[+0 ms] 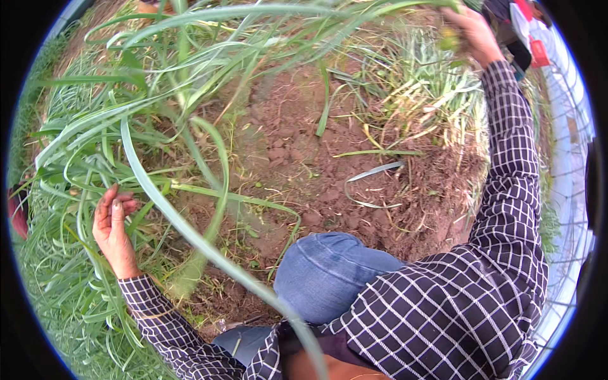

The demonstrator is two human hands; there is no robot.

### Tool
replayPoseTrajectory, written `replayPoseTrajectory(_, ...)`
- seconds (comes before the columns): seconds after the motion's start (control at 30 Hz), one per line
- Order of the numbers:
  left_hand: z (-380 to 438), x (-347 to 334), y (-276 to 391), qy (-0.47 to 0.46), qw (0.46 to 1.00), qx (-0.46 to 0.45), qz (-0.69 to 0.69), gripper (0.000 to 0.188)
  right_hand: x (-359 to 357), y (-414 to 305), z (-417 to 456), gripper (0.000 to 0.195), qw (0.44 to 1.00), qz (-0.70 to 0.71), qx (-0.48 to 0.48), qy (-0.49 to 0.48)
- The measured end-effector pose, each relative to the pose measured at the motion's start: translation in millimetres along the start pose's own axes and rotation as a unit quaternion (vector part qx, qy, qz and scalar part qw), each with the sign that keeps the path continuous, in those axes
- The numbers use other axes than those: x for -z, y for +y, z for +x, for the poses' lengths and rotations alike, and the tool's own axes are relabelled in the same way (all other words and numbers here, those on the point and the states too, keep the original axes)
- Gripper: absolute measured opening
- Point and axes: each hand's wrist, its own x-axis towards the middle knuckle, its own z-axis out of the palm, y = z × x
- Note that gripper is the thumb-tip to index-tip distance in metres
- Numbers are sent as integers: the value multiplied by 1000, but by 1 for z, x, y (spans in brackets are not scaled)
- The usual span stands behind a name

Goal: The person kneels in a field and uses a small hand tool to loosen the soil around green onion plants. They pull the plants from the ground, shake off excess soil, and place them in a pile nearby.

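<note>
My right hand (475, 35) is raised at the top right, closed around the end of a bunch of long strap-like green leaves (304, 14), probably of an onion-family plant. They stretch left across the top of the view; the grip itself is partly cut off by the picture's edge. At the left, my left hand (114, 228) has loosely curled fingers with nothing visible in them. It is beside the standing green plants (71, 266). One broad leaf (199, 237), blurred at its lower end, arches close in front of the camera down to my chest.
Uprooted plants (441, 99) with pale stalks and dirt-covered roots lie in a heap at the right. Brown soil (294, 142) with loose leaves lies between heap and standing rows. My denim-covered knee (332, 270) is below. Another person (513, 33) is partly visible beside pale sheeting (570, 142).
</note>
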Motion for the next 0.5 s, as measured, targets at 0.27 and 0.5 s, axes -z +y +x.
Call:
replayPoseTrajectory(0.27, 4, -32, -3, -45, 998, 6, -40, 32, 120, 209, -114, 55, 895, -224, -326, 206)
replayPoseTrajectory(0.5, -72, 13, -44, -241, 935, 245, -82, 35, 26, 138, -105, 79, 648, -697, -290, -99)
